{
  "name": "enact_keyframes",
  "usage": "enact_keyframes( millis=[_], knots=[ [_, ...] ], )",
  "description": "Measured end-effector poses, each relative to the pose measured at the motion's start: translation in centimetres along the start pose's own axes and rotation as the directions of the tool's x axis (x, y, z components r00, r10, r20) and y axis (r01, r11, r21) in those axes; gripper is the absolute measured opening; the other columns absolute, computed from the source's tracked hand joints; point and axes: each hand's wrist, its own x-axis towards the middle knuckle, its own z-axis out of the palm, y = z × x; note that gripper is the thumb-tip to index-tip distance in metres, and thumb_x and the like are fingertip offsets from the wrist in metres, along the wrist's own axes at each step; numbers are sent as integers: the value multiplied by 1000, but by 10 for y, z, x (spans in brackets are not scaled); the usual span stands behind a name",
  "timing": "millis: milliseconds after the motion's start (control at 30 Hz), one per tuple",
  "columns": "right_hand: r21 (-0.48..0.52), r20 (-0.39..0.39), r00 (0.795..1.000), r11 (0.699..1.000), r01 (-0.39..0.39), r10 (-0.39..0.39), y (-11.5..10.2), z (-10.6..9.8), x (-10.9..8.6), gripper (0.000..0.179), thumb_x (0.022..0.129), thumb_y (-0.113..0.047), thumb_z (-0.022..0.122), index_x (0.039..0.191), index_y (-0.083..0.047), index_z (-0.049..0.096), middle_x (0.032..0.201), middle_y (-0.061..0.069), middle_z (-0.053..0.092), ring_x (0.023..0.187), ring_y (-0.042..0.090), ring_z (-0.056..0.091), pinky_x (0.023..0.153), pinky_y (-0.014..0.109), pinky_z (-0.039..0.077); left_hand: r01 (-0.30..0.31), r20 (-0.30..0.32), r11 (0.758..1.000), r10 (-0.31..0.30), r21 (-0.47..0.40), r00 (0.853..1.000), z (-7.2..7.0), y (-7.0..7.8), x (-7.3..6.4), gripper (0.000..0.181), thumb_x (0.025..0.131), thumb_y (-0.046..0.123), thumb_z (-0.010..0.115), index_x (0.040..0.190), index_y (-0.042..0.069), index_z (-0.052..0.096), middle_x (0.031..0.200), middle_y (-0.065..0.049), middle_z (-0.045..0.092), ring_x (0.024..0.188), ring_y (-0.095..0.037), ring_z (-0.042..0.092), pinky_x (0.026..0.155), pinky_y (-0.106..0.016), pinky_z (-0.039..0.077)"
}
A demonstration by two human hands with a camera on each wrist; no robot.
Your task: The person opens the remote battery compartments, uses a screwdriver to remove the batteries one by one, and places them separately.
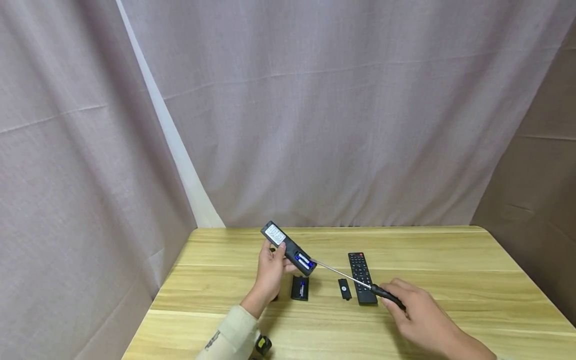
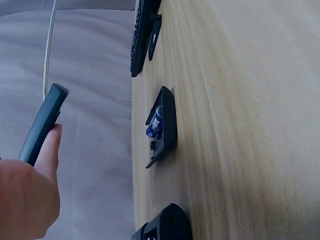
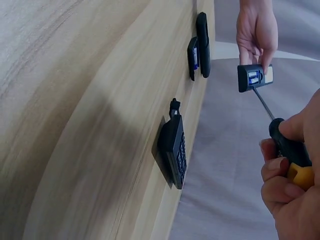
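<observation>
My left hand (image 1: 270, 272) grips a black remote control (image 1: 291, 252), tilted above the table with its back facing up. Its battery compartment is uncovered and two blue-and-white batteries (image 1: 304, 260) lie inside. In my right hand (image 1: 416, 310) is a long screwdriver (image 1: 388, 295) with a black handle, which shows a yellow end (image 3: 301, 176) in the right wrist view. The thin metal shaft (image 1: 337, 271) points left, and its tip is right at the edge of the battery compartment.
A second black remote (image 1: 360, 275) lies buttons up on the wooden table (image 1: 450, 260). Left of it is a small black battery cover (image 1: 344, 289). A shallow black piece (image 1: 294, 295) holds a blue battery (image 1: 302, 289). A black-and-yellow object (image 1: 263, 344) sits near the left sleeve.
</observation>
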Motion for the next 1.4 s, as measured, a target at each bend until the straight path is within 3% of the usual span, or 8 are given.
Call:
enact_keyframes(
  millis=[100,367,633,800,1000,1400],
  knots=[
    [17,-2,999,999,35,-35,0,0,-1,27,88,2,81,102,-21,75,91,-23,61,77,-10,46,64,8,38,-10,-28,1000,10,-16,1000,0,0,2,32,115,11,43,146,3,41,118,-35,73,79,-18,81,82,-41,70],
    [3,6,999,999,40,-40,-1,-3,1,29,88,2,81,100,-24,74,89,-25,57,75,-10,44,63,9,38,-26,-69,999,24,-21,997,2,2,4,33,115,11,43,147,4,41,121,-34,73,82,-19,81,83,-43,70],
    [-62,47,999,998,0,3,-9,-6,5,22,88,-3,82,99,-20,75,88,-21,61,75,-10,43,61,17,42,-48,-57,999,48,-1,997,5,-1,1,33,114,10,45,147,6,42,126,-36,70,96,-26,81,91,-46,68],
    [-124,113,990,990,-66,80,-17,-8,10,15,91,-8,81,105,-14,79,93,-15,69,76,-8,49,62,21,51,-93,-45,991,98,98,994,9,-2,-1,31,114,13,48,144,6,45,121,-32,74,105,-32,80,92,-40,68],
    [-177,125,989,982,-63,85,-23,-4,15,17,91,-9,81,108,-8,80,96,-8,73,79,-5,60,66,26,60,-128,-63,972,142,195,988,12,-2,-5,28,114,16,50,139,5,48,113,-30,76,102,-38,79,87,-37,69],
    [-235,73,997,972,-21,39,-26,0,14,18,89,-9,81,106,-5,79,89,-6,68,68,-6,51,54,22,50,-121,-108,977,142,178,984,7,-2,-1,25,114,13,50,137,6,49,110,-29,75,90,-28,79,83,-39,70]
  ],
)
